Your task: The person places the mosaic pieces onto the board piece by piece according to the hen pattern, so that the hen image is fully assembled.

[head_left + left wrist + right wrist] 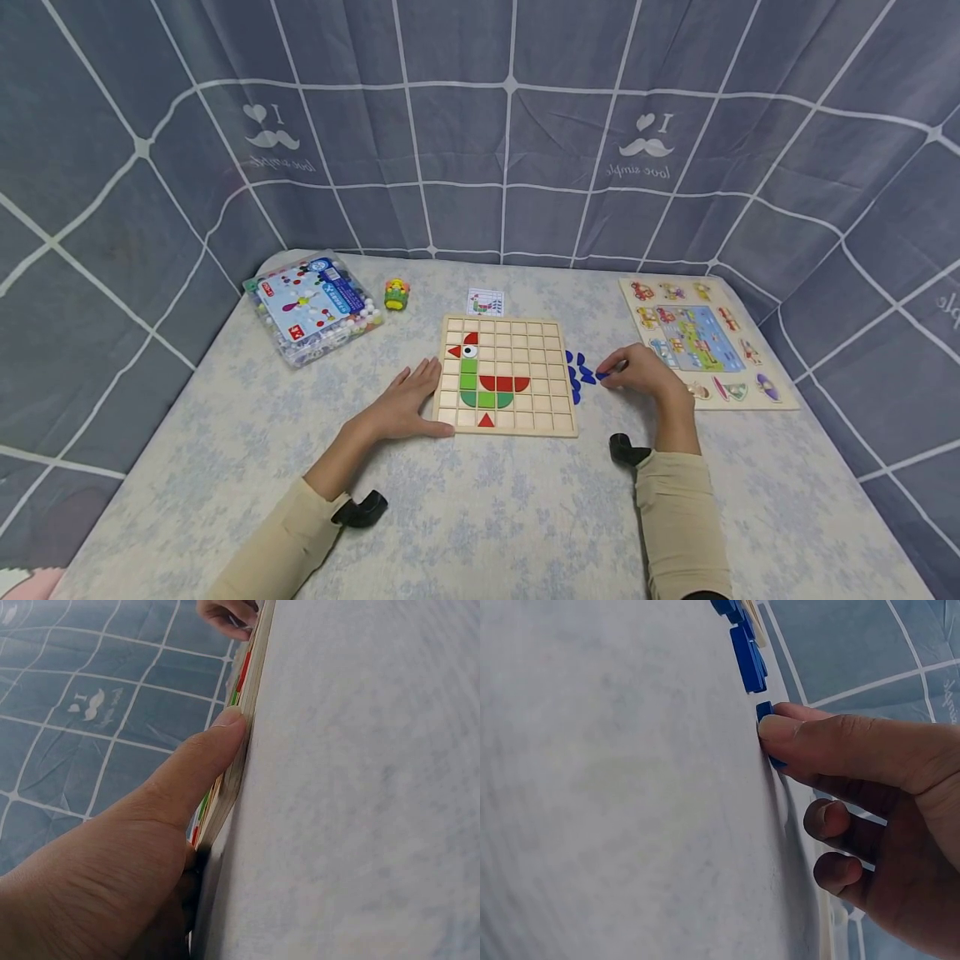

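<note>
A wooden grid board [542,350] lies on the table, with red, green and eyed pieces forming a bird in its left cells. My left hand [408,404] rests along its left edge, fingers extended and thumb against the near left corner. To the right of the board, my right hand [647,371] pinches a small blue puzzle piece [764,711] between thumb and index finger, close over the tabletop. Several loose blue pieces [576,385] lie between that hand and the board. Behind the board sits a small pattern card [486,302] with a printed bird.
A clear plastic box [311,304] of colourful beads stands at the back left, beside a small yellow-green toy figure [396,294]. On the right lies a wooden picture puzzle board [757,396], partly behind my right hand. A grey checked curtain [465,137] encloses the table's back and sides.
</note>
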{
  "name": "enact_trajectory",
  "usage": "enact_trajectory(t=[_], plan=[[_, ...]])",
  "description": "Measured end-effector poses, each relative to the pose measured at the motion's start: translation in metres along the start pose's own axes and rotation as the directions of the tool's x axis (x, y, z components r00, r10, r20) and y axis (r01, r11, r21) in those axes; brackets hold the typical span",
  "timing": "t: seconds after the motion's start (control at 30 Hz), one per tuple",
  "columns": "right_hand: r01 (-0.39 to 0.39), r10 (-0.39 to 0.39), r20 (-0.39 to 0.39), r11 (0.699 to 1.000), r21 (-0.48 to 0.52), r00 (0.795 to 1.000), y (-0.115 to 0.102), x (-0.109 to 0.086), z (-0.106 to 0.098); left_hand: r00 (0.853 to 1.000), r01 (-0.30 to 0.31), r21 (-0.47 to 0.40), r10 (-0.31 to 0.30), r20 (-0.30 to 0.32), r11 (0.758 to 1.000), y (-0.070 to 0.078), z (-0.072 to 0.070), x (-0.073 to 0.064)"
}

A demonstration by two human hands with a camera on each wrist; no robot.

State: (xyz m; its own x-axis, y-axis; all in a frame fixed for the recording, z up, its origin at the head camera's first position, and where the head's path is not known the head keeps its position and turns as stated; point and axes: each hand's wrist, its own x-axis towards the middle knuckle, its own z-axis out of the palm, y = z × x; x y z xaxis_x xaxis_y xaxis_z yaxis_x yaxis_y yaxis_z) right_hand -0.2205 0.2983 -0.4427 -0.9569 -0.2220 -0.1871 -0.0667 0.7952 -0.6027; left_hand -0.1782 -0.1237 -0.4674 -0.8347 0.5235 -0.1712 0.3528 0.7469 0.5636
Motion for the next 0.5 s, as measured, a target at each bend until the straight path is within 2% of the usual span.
enact_trajectory(t=[0.5], plan=[[-0.026,0.026,0.006,1.0,0.004,1.0,0.0007,0.0008,-0.0005,1.0,0.002,0.001,-0.002,0.003,1.0,-0.0013,0.0007,0.0007]])
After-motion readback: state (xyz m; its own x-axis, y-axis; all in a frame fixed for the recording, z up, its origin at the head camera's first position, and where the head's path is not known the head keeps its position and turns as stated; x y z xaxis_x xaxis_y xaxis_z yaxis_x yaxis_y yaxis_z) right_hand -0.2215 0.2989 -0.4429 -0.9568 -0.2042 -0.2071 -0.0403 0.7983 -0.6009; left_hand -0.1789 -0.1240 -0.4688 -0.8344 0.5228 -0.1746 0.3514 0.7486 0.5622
